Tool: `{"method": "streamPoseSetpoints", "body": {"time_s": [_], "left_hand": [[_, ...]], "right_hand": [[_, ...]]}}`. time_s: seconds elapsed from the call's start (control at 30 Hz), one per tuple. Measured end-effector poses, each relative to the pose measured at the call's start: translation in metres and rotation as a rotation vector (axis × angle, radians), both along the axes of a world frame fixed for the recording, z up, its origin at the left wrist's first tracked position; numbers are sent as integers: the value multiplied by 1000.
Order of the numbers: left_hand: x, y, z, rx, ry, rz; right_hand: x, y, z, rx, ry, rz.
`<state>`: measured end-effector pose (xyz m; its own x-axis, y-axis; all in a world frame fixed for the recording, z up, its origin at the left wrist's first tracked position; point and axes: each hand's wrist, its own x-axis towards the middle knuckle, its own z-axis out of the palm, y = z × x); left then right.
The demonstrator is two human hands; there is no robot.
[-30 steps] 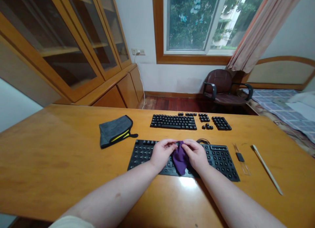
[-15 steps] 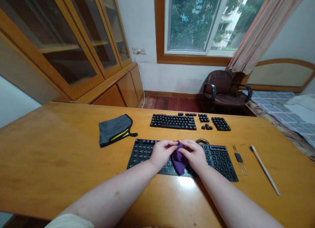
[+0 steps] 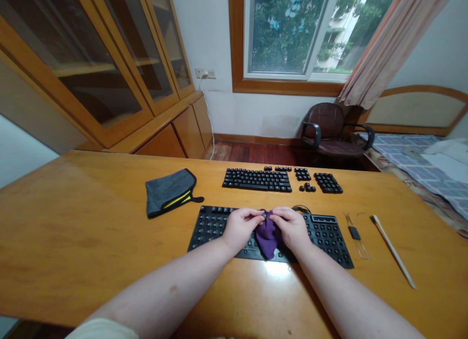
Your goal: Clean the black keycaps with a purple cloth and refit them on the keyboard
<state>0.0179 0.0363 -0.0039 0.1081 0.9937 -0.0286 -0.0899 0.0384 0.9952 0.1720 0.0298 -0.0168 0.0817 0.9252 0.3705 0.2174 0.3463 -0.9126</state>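
Over the middle of a black keyboard (image 3: 212, 229), my left hand (image 3: 239, 227) and my right hand (image 3: 293, 227) meet fingertip to fingertip. My left thumb and forefinger pinch a small dark piece that looks like a keycap (image 3: 264, 215), partly hidden by the fingers. A purple cloth (image 3: 268, 239) is gripped by my right hand against that piece and hangs down over the keyboard. Most of the keyboard's switches are bare; a few caps sit along its top left row. Behind it, loose black keycaps (image 3: 256, 179) lie grouped in keyboard order.
A folded grey cloth (image 3: 168, 192) with a yellow inside lies on the left of the wooden table (image 3: 91, 231). Right of the keyboard are a wire keycap puller (image 3: 354, 233) and a pale stick-like brush (image 3: 393, 251). A coiled cable (image 3: 302, 209) sits behind the keyboard.
My right fingers have shifted at the cloth's top, from over it to its right side, and the dark piece shows more. My left hand has stayed nearly in place.
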Motion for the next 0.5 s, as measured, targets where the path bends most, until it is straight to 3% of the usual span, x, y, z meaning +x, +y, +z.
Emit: {"method": "streamPoseSetpoints", "body": {"time_s": [0.27,0.5], "left_hand": [[-1,0,0,77,100,29],[-1,0,-3,44,79,-12]], "right_hand": [[-1,-2,3,-41,-53,110],[-1,-1,3,-69,9,14]]}}
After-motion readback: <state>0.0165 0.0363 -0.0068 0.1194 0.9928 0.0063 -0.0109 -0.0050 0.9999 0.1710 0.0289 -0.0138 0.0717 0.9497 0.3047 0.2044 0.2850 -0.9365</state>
